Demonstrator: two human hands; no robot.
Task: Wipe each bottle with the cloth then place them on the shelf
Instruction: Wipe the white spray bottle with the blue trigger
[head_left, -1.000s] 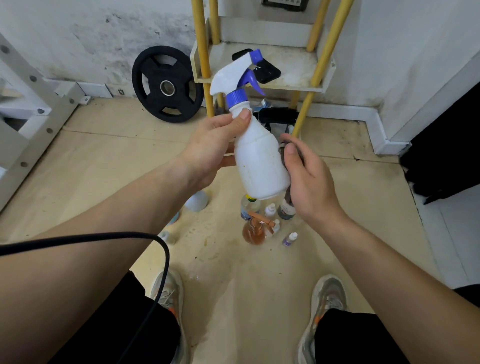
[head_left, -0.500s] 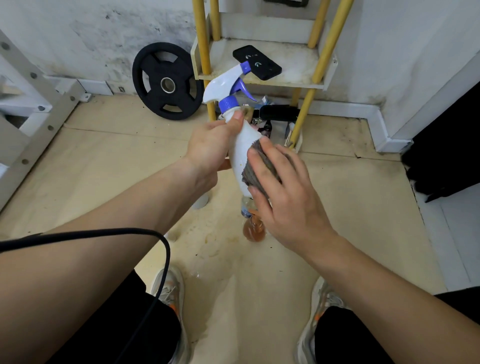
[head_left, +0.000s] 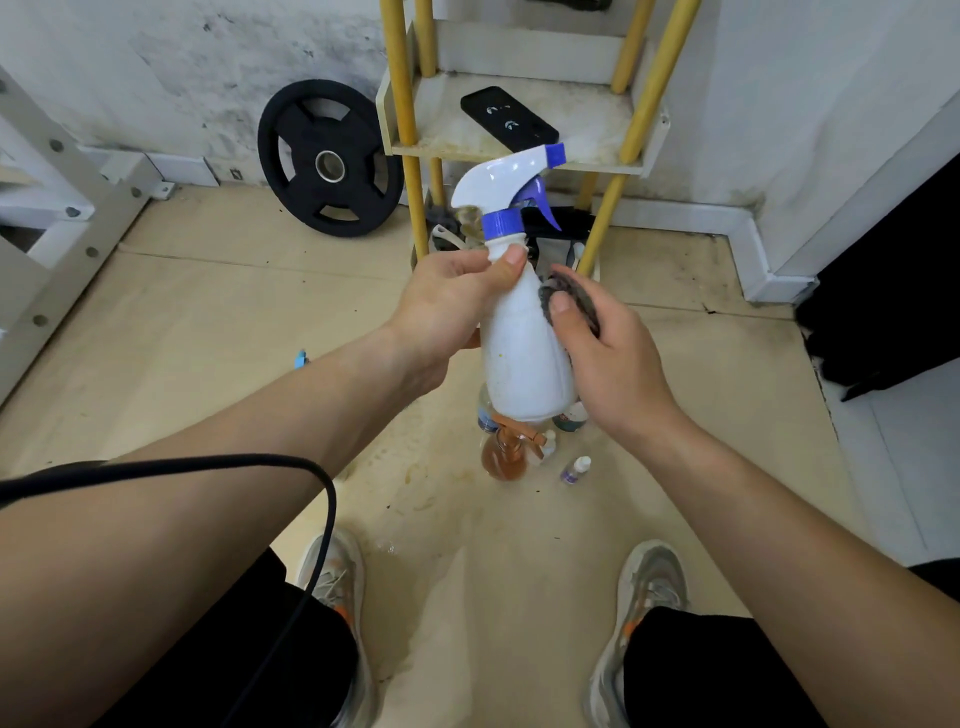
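Spray bottle (head_left: 524, 358), white with a blue collar and trigger, held roughly upright in the air in front of the yellow-legged shelf (head_left: 592, 111), nozzle pointing right. Left hand (head_left: 447, 312) gripping it just under the collar, fingers (head_left: 511, 258) curled round the neck, thumb tip on the near face. Right hand (head_left: 615, 364) at the bottle's right side, curled round a dark grey cloth (head_left: 574, 293), thumb pinning the cloth against the bottle's shoulder. Small yellowish specks low on the white body.

On the floor (head_left: 208, 322) below, a cluster of other bottles: an amber bottle (head_left: 501, 460) with an orange pump, a small purple-labelled bottle (head_left: 574, 470) just to its right, others partly hidden behind the white one. On the shelf's tier, a flat black device (head_left: 506, 119). Black weight plate (head_left: 330, 158) leaning on the wall left of the shelf. Black cable (head_left: 208, 461) looping over the left forearm. Two grey shoes (head_left: 332, 582) at the bottom edge.
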